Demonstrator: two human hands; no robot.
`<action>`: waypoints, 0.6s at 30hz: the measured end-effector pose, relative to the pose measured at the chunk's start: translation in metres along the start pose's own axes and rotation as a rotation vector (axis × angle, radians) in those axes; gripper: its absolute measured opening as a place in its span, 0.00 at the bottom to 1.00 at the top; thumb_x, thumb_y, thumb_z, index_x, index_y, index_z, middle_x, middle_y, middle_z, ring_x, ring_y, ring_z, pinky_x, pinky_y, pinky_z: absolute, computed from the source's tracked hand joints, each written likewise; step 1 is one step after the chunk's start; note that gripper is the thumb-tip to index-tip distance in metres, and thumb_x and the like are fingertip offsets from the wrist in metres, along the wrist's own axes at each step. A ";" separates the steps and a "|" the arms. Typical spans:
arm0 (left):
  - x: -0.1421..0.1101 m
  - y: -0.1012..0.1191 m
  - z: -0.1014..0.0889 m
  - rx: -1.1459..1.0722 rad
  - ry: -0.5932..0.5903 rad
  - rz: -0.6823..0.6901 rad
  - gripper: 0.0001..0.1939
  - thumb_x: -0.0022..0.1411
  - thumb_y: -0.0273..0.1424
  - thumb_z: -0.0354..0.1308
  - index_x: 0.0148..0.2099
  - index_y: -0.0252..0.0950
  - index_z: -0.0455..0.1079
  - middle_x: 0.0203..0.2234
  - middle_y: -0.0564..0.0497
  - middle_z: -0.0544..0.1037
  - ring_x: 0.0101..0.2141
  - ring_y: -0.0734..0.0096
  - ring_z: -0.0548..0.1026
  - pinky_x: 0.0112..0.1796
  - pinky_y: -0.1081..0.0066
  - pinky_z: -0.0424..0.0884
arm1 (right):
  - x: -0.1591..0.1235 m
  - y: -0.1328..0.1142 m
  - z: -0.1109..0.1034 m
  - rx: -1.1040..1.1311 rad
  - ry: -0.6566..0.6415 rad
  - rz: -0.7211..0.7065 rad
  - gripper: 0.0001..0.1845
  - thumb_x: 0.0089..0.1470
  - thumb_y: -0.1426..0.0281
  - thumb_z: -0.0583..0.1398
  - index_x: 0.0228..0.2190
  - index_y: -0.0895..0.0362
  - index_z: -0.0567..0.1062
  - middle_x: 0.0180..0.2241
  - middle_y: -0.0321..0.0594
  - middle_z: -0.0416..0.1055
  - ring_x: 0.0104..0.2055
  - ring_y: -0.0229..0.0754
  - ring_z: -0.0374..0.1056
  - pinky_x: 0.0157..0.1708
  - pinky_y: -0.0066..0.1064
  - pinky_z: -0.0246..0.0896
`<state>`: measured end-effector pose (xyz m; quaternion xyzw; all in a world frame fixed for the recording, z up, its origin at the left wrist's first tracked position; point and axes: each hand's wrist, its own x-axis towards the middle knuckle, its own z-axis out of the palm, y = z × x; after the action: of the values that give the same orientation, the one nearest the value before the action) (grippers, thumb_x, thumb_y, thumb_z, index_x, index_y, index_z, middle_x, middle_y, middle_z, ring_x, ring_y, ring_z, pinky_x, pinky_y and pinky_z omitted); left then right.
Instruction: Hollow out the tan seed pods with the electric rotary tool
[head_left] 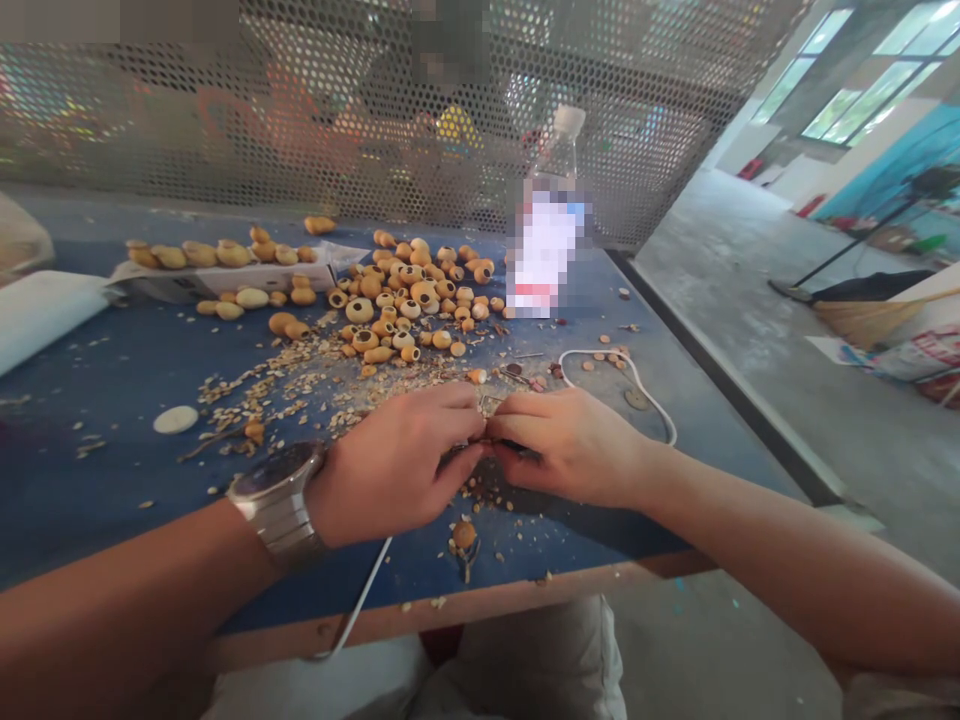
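As the left hand [394, 468] and right hand [571, 447] meet near the front edge of the bench [112, 440], their fingers [461, 425] pinch together on something small, mostly hidden; hollow pods [390, 300] lie heaped behind, among shavings [285, 395].

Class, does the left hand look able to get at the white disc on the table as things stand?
Probably yes: only low scraps lie on the table between the left hand and the white disc; nothing tall blocks the way.
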<state>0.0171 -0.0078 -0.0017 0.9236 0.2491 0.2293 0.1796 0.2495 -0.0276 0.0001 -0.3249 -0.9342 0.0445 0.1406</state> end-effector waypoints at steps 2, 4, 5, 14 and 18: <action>-0.001 0.001 0.001 0.026 0.002 0.022 0.10 0.70 0.25 0.53 0.34 0.35 0.69 0.34 0.48 0.74 0.34 0.66 0.71 0.34 0.66 0.64 | 0.000 0.000 0.000 0.024 -0.016 0.014 0.09 0.65 0.70 0.59 0.41 0.58 0.79 0.36 0.39 0.77 0.35 0.41 0.73 0.33 0.32 0.60; -0.001 0.000 0.001 0.040 0.003 0.028 0.11 0.71 0.25 0.52 0.34 0.35 0.70 0.33 0.49 0.74 0.34 0.66 0.71 0.34 0.66 0.64 | 0.001 0.001 0.000 0.037 -0.011 0.028 0.09 0.63 0.71 0.60 0.41 0.58 0.80 0.36 0.38 0.77 0.35 0.40 0.73 0.33 0.31 0.60; 0.000 0.000 0.001 0.040 0.009 0.020 0.12 0.71 0.27 0.53 0.33 0.35 0.70 0.32 0.49 0.73 0.34 0.66 0.71 0.34 0.66 0.64 | 0.001 0.001 0.001 0.041 -0.005 0.038 0.08 0.63 0.71 0.60 0.40 0.58 0.80 0.35 0.38 0.77 0.35 0.40 0.73 0.34 0.31 0.59; 0.006 -0.023 -0.010 -0.011 0.167 -0.094 0.21 0.78 0.42 0.46 0.47 0.35 0.77 0.38 0.46 0.78 0.41 0.61 0.74 0.43 0.62 0.67 | 0.007 0.011 0.000 -0.045 0.050 0.186 0.08 0.61 0.69 0.60 0.38 0.57 0.80 0.34 0.37 0.76 0.32 0.37 0.70 0.32 0.30 0.52; 0.006 -0.031 -0.013 0.132 0.169 -0.107 0.25 0.77 0.43 0.44 0.47 0.33 0.77 0.38 0.43 0.76 0.42 0.56 0.73 0.46 0.57 0.67 | 0.007 0.010 0.000 -0.096 0.064 0.182 0.10 0.60 0.69 0.59 0.39 0.57 0.80 0.35 0.38 0.77 0.32 0.38 0.70 0.29 0.31 0.49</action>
<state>0.0032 0.0235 -0.0029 0.8963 0.3268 0.2795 0.1085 0.2500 -0.0151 0.0004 -0.4161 -0.8968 0.0019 0.1500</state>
